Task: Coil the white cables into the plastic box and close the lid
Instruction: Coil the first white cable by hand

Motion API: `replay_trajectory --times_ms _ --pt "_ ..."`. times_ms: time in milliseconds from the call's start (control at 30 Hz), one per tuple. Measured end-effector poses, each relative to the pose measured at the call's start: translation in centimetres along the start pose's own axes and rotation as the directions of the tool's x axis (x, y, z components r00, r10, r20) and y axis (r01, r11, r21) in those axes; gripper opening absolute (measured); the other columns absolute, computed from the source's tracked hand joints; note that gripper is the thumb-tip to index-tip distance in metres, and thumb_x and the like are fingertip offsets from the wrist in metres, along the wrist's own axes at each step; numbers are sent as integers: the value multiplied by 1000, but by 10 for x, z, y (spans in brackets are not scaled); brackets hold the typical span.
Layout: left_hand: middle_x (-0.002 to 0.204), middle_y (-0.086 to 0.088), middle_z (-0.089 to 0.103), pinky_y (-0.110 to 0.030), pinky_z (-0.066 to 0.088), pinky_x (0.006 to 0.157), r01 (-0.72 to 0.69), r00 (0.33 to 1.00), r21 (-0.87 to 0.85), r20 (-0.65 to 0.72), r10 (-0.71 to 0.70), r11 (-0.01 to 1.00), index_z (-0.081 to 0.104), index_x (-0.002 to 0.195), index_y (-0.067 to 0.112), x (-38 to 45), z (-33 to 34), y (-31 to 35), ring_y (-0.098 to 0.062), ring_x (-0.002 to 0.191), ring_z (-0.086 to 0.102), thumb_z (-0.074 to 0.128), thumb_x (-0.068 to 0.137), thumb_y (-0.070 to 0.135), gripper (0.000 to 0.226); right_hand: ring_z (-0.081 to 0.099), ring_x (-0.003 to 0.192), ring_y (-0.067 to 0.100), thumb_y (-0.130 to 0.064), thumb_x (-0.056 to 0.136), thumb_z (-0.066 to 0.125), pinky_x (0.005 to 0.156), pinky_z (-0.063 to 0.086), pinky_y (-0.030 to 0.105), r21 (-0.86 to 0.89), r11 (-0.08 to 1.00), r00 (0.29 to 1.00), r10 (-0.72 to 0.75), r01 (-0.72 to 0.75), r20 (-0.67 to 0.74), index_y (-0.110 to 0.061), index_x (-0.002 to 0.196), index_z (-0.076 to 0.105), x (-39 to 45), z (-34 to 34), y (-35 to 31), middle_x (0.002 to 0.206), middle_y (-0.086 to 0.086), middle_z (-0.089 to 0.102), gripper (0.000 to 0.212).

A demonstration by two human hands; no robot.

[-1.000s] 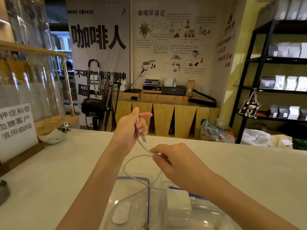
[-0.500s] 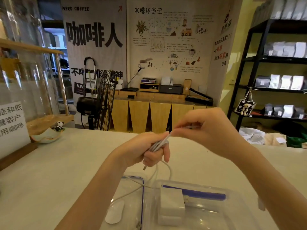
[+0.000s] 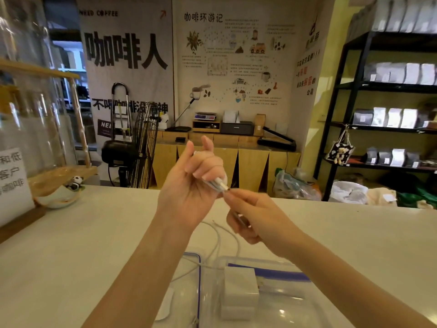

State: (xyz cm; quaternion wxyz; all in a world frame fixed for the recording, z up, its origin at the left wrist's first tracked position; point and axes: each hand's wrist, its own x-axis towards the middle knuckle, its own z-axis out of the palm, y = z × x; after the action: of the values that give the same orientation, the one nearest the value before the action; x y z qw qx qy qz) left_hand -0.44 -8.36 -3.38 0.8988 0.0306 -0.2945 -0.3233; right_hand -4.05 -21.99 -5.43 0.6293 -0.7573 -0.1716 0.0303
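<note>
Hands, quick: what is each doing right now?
Left hand: closed around the bundled thin white cable.
Right hand: pinching the cable's end by the left hand.

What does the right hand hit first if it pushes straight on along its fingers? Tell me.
The right hand points up-left, its fingertips already at the plug end of the white cable bunched in the left hand. It would meet that plug, then the left hand's fingers, though depth is hard to judge.

Left hand [image 3: 194,183] raised, fingers curled, right hand [image 3: 254,216] seemingly pinching beside it
</note>
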Motion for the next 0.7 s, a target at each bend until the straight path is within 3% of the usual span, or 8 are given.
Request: replay_trajectory --times_ms 100,167,300,400,467,567,633,700 --pt "39 5 41 -15 34 39 -249 927 319 -196 320 914 59 79 6 3 -1 7 -6 36 37 29 96 38 47 39 37 2 -24 94 41 39 34 12 -273 958 994 -100 82 -50 -26 98 65 -10 11 4 43 -8 50 24" --pt "37 6 38 -14 33 37 -295 860 474 -246 447 829 58 79 8 3 -3 17 -5 35 34 29 96 39 46 47 46 1 -25 93 42 46 38 11 -419 900 982 -172 123 -81 -24 102 64 -17 15 0 48 -15 54 24" --pt "40 7 38 -15 33 39 -218 837 643 -264 480 734 58 83 6 -5 -4 31 -5 37 33 29 96 38 44 59 77 7 -33 91 42 71 49 17 -716 663 940 -339 218 -28 -26 108 62 -34 23 -14 85 -12 68 27" --pt "42 6 43 -19 37 43 -82 844 897 -169 508 434 58 88 5 -5 -8 20 -8 39 39 26 97 33 44 59 78 10 -34 94 36 74 49 24 -836 486 912 -407 255 42 -25 113 56 -42 25 -26 92 -6 67 29" --pt "43 5 49 -19 40 45 -9 867 990 -62 495 140 59 89 7 -3 -13 11 -9 42 44 27 96 31 41 61 78 13 -33 95 35 73 52 28 -887 374 896 -435 270 90 -21 111 57 -45 25 -33 91 -3 68 30" --pt "46 7 54 -17 42 48 66 918 979 17 396 -195 60 80 16 -2 -20 0 -4 44 46 31 96 30 36 60 47 14 -31 87 38 42 53 31 -942 102 822 -524 320 223 -13 83 68 -38 10 -33 61 0 67 35" --pt "44 7 51 -21 42 50 146 958 948 -64 278 -284 59 67 22 -3 -22 -7 -2 42 45 31 95 33 42 57 44 12 -34 85 41 38 50 28 -943 78 776 -592 325 218 -13 78 69 -33 -7 -29 56 -1 65 36" --pt "39 7 48 -27 41 51 255 967 933 -243 79 -253 59 57 23 -5 -22 -10 -6 38 43 29 93 42 50 56 51 3 -36 83 48 47 50 20 -911 175 759 -622 374 193 -16 81 72 -31 -20 -25 61 -5 65 32"
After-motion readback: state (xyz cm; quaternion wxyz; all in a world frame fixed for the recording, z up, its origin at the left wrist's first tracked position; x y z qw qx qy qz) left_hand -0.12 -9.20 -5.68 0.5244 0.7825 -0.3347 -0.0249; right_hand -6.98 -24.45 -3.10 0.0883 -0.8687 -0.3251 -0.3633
